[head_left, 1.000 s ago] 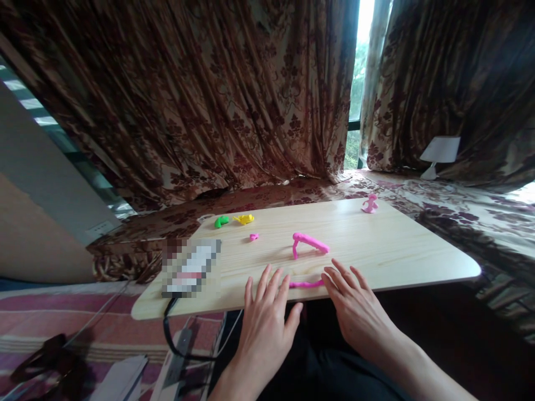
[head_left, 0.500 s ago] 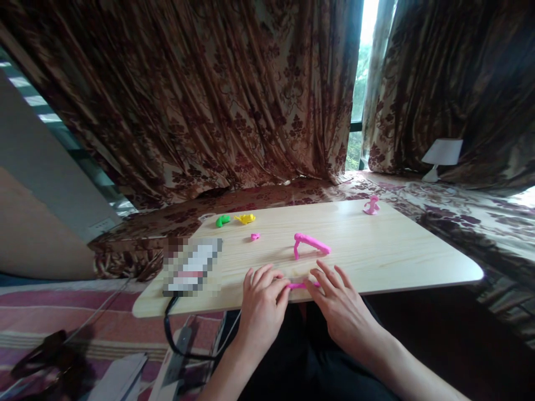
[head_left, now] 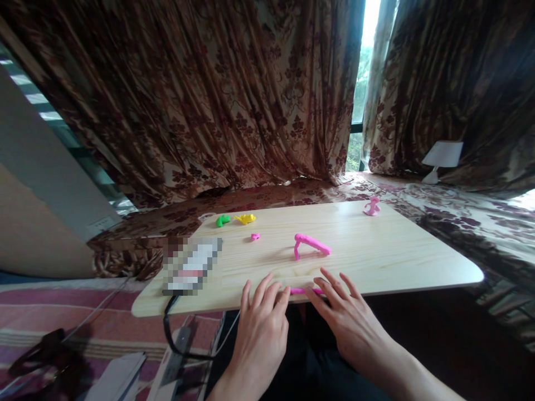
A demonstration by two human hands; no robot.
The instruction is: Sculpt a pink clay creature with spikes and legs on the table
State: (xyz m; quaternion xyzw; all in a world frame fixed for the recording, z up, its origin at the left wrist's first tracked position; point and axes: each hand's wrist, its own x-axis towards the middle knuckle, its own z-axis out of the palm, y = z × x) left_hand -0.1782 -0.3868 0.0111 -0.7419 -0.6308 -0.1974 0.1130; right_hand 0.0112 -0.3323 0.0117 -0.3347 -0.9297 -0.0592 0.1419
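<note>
A thin pink roll of what looks like modelling clay (head_left: 298, 291) lies near the table's front edge. My left hand (head_left: 263, 323) has its fingers stretched out over the roll's left end. On the other end rest the fingers of my right hand (head_left: 349, 312), spread and palm down. Both ends of the roll are hidden under the fingers. Just beyond my hands lies a bent pink clay piece (head_left: 312, 244), one thick arm and one thinner one. Farther left sits a small pink lump (head_left: 255, 237).
On the pale wooden table (head_left: 401, 250), a green piece (head_left: 223, 221) and a yellow piece (head_left: 246, 219) lie at the back left. A light pink figure (head_left: 371, 206) stands at the back right. A blurred-out device (head_left: 194, 267) with a black cable (head_left: 168, 328) occupies the left side.
Both hands have slid a little toward my body, and the pink roll has shifted the same way, closer to the front edge. The other pieces have stayed put.
</note>
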